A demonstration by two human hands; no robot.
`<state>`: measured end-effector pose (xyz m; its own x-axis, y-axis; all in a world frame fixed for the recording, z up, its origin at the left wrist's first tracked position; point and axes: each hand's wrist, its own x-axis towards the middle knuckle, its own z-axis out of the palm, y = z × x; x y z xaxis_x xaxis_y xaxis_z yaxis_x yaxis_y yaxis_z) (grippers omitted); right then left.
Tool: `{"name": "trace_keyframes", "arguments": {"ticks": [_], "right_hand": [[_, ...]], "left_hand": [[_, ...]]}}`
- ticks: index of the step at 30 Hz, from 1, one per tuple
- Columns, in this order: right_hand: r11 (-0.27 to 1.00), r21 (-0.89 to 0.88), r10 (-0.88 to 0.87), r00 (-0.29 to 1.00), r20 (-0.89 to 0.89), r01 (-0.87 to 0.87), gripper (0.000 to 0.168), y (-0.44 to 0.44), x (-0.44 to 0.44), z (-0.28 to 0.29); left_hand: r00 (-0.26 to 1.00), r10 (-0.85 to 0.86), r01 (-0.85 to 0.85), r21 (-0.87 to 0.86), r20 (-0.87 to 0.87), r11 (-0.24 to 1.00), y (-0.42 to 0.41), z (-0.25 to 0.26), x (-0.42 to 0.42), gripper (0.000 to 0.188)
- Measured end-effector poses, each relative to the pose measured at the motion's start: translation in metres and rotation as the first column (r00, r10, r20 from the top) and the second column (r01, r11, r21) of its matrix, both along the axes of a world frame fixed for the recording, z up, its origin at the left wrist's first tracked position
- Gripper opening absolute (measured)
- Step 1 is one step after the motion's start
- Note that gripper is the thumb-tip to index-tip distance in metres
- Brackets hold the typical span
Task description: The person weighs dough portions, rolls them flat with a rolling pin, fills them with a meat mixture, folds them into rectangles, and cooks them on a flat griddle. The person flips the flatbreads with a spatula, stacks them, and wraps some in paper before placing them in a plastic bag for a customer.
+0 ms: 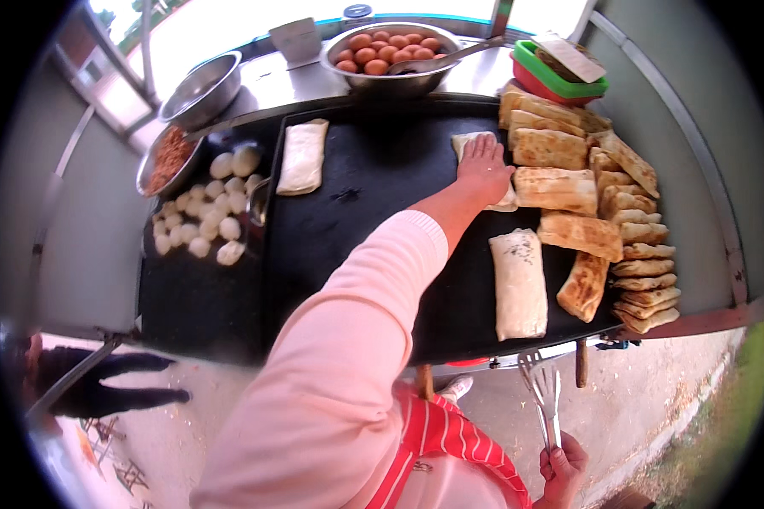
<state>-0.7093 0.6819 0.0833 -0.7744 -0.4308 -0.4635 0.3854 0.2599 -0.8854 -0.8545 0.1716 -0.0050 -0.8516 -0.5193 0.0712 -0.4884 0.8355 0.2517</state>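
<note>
My left hand (486, 170) lies palm down, with fingers extended, on a pale filled flatbread (506, 198) on the black griddle (369, 254); the hand hides most of that bread. Below the griddle's front edge, my right hand (561, 464) grips slotted metal tongs (551, 401), their tips pointing up. Near the front right of the griddle lies a larger pale flatbread (520, 286) with dark specks on one end. Another pale flatbread (303, 157) sits at the griddle's back left. Browned flatbreads (554, 189) are stacked and lined up along the right side.
Dough balls (207, 216) lie on the left surface beside a metal bowl of reddish filling (169, 162). Behind stand an empty metal bowl (202, 89), a bowl of eggs (388, 79) with a utensil across it, and a green basket (557, 70). A person's dark-clad legs (111, 382) show lower left.
</note>
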Motion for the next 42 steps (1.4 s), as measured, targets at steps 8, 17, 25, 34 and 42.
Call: {"name": "trace_keyframes", "arguments": {"ticks": [8,17,25,34,42], "right_hand": [[0.99,-0.098,0.099,0.995,0.017,-0.097,0.061,0.005,-0.025,-0.028],[0.952,-0.156,0.252,0.963,-0.096,-0.265,0.055,-0.001,-0.066,-0.025],[0.956,-0.218,0.167,0.976,-0.14,-0.194,0.06,0.027,-0.076,-0.023],[0.97,-0.227,-0.098,0.993,-0.067,0.081,0.046,0.074,-0.052,-0.048],[0.972,-0.233,-0.005,0.994,-0.113,-0.021,0.051,0.047,-0.044,-0.03]], "left_hand": [[0.978,-0.189,0.208,-0.293,0.091,0.933,0.009,0.007,0.213,0.059],[0.943,0.024,0.021,-0.131,0.332,0.991,0.084,0.075,0.379,0.062],[0.916,-0.398,0.393,0.09,0.055,0.915,0.152,0.091,0.194,0.069],[0.86,-0.453,0.473,-0.034,0.234,0.88,0.163,0.051,0.124,0.071],[0.902,0.365,-0.266,-0.37,0.229,0.89,0.047,0.014,0.206,0.036]]}}
